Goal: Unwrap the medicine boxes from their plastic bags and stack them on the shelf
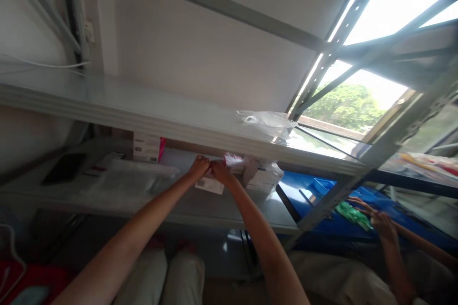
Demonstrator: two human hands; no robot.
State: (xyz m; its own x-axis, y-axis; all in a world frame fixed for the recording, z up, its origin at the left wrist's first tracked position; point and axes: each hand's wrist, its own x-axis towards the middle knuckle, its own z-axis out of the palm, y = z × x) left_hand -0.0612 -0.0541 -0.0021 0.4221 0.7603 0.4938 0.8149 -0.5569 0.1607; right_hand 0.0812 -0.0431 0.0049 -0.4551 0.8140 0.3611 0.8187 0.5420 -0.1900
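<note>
Both my arms reach forward onto the lower shelf. My left hand (200,166) has its fingers curled in at the upper left of a small white box (210,185) with a printed label. Right beside it, my right hand (221,171) is closed at the same box's upper right. The two hands nearly touch, and their fingertips are partly hidden and blurred. To the right stand a white carton (263,178) and clear plastic wrapping (234,161). On the left are a white and pink box (146,147) and a flat clear plastic bag (132,181).
The upper shelf (171,116) runs just above my hands, with a crumpled plastic bag (268,121) on it. A metal post (332,200) rises at the right. Past it, another person's hands (381,221) work with a green item (354,214) over a blue surface. A dark flat object (64,168) lies left.
</note>
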